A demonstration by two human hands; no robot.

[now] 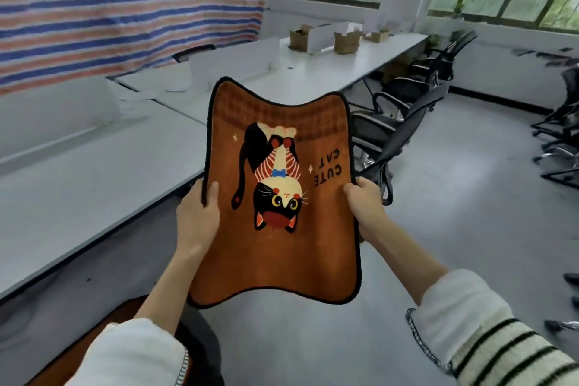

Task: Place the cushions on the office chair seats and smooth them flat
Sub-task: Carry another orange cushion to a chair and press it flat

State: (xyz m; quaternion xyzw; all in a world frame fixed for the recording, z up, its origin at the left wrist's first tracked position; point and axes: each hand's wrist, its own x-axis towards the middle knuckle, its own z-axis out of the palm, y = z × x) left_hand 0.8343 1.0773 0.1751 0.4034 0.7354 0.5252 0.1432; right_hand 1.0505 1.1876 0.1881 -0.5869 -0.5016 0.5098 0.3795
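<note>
I hold an orange-brown cushion (275,260) with a black cat print and the words "CUTE CAT" in the air in front of me, its picture upside down to me. My left hand (197,219) grips its left edge, thumb on top. Gripping the right edge is my right hand (365,207). A black office chair (391,135) stands just beyond the cushion, partly hidden by it. At the bottom left, under my left sleeve, another orange-brown cushion (103,323) lies on a dark chair seat (200,341).
Long white desks (94,172) run along my left, with cardboard boxes (344,41) at the far end. More black chairs (438,63) line the desk further back, and others (560,135) stand at the right. Grey floor (470,197) lies open between them.
</note>
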